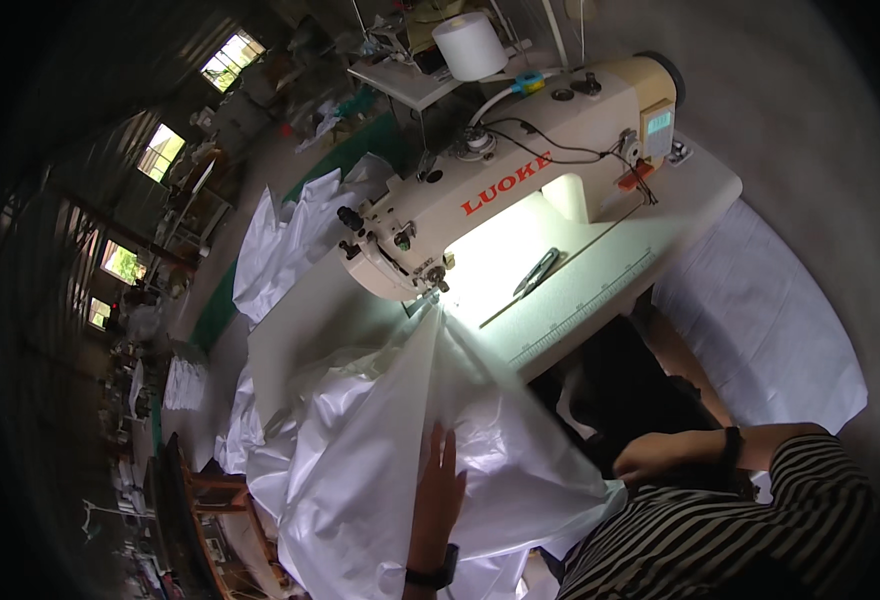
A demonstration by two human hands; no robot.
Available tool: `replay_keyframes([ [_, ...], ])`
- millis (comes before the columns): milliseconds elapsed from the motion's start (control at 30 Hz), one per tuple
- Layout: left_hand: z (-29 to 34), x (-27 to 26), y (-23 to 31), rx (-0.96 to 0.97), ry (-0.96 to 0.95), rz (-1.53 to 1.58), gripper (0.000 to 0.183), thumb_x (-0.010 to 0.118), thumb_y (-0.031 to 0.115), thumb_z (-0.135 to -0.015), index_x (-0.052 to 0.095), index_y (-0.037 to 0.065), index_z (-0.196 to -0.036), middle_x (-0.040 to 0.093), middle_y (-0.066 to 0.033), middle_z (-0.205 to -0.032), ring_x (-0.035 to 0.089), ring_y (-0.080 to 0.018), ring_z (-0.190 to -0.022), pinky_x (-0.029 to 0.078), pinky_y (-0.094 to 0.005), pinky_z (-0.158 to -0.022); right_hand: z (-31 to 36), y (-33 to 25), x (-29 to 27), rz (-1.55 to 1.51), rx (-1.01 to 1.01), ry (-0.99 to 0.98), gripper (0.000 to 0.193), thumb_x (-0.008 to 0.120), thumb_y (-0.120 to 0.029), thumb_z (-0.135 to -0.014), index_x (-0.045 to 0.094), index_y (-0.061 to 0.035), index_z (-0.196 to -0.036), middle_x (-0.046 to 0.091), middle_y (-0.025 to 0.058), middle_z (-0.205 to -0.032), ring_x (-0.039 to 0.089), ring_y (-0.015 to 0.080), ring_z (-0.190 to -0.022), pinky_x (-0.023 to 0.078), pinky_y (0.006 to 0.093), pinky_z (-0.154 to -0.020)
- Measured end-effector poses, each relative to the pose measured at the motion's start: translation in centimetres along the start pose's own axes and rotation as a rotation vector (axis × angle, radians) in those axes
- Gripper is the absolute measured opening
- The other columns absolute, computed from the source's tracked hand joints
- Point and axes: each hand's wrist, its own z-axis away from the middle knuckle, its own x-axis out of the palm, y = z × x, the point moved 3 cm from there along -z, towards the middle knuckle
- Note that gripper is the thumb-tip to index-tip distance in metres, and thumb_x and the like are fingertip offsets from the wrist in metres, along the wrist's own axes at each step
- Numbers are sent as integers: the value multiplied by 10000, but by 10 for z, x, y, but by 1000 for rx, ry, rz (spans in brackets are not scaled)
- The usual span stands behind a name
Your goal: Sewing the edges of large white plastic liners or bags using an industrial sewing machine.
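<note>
A glossy white plastic-like sheet point(360, 450) spreads in folds from under the needle of a cream sewing machine point(520, 170) toward my body. My left hand point(442, 485) lies on the sheet with its fingers stretched out. My right hand point(650, 456) is closed at the sheet's right corner, near my striped shirt, and the sheet's edge runs taut from there up to the needle; its fingertips are hidden. On the lit machine bed rests a pair of thread snips point(537, 273), apart from both hands.
The machine table point(600, 275) carries a ruler scale along its near edge. More white sheeting point(290, 240) is heaped beyond the table's left side, and a white sheet point(760, 320) hangs at the right. A thread cone point(470, 47) stands behind the machine. A wooden frame point(215, 490) is at lower left.
</note>
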Motion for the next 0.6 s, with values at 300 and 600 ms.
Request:
replay_keyframes([
  [300,-54,24,22,286,141,-79,667,739,139,-794,441,50,-1384,391,-218,-1475,393,-388,-1355,446,-450,-1027,-42,-46,-103,-230,-267,640,472,571,-508,-935,686,-78,-1092,717,134,-907,699,272,-868,528,363,-792],
  [600,-34,32,16,225,-27,-176,735,761,262,-787,439,94,-1425,319,-132,-1548,258,-356,-1453,432,-440,-1055,-7,-3,-118,120,-83,642,182,576,-256,-936,680,-113,-898,666,89,-761,674,273,-713,528,354,-660],
])
